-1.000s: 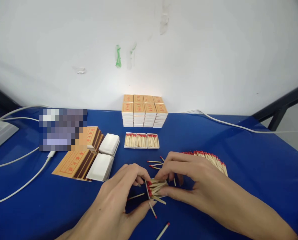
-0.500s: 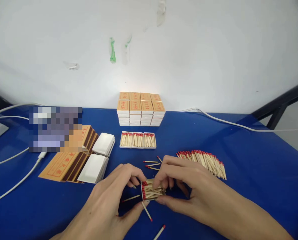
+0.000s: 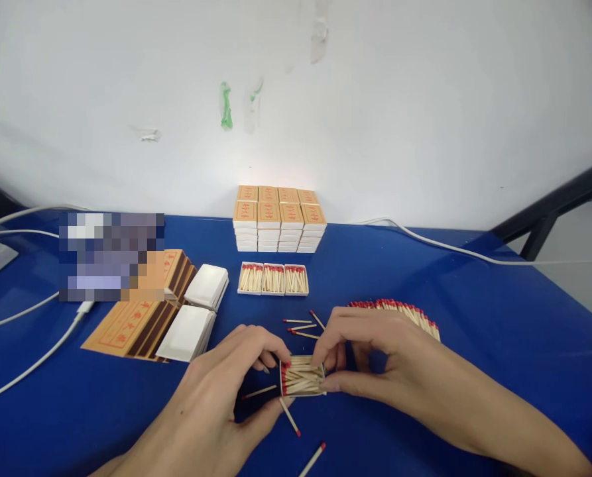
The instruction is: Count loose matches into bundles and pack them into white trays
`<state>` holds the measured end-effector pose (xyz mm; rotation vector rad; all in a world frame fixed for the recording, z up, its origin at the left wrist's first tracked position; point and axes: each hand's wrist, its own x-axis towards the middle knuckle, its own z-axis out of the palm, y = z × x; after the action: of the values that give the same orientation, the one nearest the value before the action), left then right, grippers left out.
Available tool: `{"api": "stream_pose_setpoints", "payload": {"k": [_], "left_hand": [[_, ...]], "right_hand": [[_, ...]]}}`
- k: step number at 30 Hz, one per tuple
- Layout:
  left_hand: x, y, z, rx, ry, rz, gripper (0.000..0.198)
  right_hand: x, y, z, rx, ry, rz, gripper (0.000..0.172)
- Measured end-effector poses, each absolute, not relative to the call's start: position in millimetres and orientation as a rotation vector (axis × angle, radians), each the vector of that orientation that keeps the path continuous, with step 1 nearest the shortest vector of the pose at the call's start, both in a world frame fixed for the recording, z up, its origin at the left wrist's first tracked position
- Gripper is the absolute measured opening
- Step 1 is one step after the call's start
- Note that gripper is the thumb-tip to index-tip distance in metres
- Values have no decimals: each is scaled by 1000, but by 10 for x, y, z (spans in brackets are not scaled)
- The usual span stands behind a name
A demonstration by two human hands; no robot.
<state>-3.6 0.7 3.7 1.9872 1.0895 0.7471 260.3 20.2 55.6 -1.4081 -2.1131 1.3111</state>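
A small white matchbox tray (image 3: 303, 395) lies low over the blue table, filled with red-tipped matches (image 3: 301, 376) whose heads point left. My left hand (image 3: 226, 391) grips the tray's left end, index finger at the far corner and thumb at the near side. At the right end, my right hand (image 3: 375, 348) has its thumb on the near corner and its index finger on the match ends by the far side; its other fingers are curled and partly hidden. Loose matches (image 3: 290, 416) lie around the tray, one beside my left thumb.
Three filled trays (image 3: 274, 279) stand side by side behind my hands. Farther back is a stack of matchboxes (image 3: 280, 218) against the wall. White trays (image 3: 183, 333) and flat orange sleeves (image 3: 121, 328) lie left. A match pile (image 3: 400, 311) sits right, partly hidden. White cables (image 3: 37, 368) cross the table.
My right index finger has moved from over the matches toward the tray's right end, and the right hand has shifted slightly right. My left hand keeps its hold on the tray.
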Motion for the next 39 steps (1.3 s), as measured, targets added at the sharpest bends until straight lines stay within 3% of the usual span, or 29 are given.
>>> {"api": "stream_pose_setpoints", "payload": {"k": [11,17,20,23,29,32,36,39], "left_hand": [[-30,38,31,1976,1052,768,26],[-18,42,41,1962,1066,760,31],[-33,40,41,1987,1067,737,38],[-38,29,43,2011,1070,725,43],[-19,11,72,1983,1090,724,30],[-23,9,76,2006,1096,713,37],[-27,-22,97,2101,1139,726,50],[-18,-54,179,2250,1178,824,42]], "right_hand": [[2557,195,580,-1335,-2136,1213,8],[2331,-21,342,-1128,-2326,819,29],[2280,-34,196,-1040,-2382,709,18],[2290,-7,222,-1007,-2352,747,8],[2407,-19,579,-1281,-2075,1270,9],[2467,-2,644,-1313,-1865,1439,12],[2513,99,635,-1332,-1685,1294,21],[2539,173,627,-1404,-1616,1121,22]]}}
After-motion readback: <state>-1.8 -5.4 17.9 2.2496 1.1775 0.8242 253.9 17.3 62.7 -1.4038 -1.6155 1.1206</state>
